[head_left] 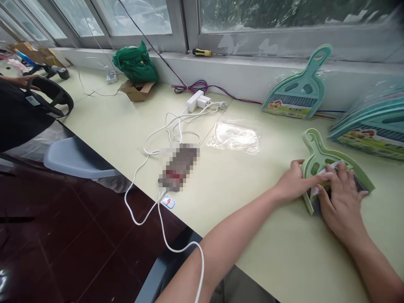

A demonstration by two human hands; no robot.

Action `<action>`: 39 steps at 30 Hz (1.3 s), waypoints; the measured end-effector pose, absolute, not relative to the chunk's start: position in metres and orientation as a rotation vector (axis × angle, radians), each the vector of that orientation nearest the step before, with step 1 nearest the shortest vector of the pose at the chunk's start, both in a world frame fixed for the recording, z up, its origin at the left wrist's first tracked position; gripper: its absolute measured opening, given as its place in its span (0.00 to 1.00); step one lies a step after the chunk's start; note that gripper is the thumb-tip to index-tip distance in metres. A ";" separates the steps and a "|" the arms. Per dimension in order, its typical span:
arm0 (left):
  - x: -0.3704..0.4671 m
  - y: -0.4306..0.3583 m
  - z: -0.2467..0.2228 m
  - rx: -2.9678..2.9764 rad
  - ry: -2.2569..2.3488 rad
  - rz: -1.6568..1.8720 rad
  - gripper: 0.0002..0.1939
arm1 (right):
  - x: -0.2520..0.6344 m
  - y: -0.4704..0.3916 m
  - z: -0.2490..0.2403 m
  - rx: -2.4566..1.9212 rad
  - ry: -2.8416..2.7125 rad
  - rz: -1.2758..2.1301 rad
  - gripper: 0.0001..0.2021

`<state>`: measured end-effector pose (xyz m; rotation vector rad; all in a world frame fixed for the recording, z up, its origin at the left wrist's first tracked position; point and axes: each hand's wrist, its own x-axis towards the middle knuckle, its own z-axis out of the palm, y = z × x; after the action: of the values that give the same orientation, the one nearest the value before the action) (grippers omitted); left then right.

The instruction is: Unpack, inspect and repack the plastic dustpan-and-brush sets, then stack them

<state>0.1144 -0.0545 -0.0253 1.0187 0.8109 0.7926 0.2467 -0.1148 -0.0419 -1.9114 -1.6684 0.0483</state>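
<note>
Daylight from windows (142, 17); glare on plastic bag (235, 138).

A green plastic bag (134, 65) shows just above a small cardboard box (136, 93), upper left of centre. At top centre a yellow-and-black screwdriver (202, 52) lies on the window ledge (246, 63); below it rests a white power adapter (195, 101). A blue-grey chair (74, 159) stands at mid-left.

One green dustpan (322, 158), one screwdriver (202, 52) and several teal dustpans (298, 89) (overlapping, so not exactly countable).
</note>
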 end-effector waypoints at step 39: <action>0.102 -0.046 -0.014 1.214 0.654 0.956 0.35 | 0.257 -0.117 -0.029 -0.946 -0.495 1.162 0.19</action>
<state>0.1017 -0.0455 -0.0144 1.2140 0.6538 0.9556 0.2568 -0.1166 -0.0291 -0.9464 -0.4953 1.1619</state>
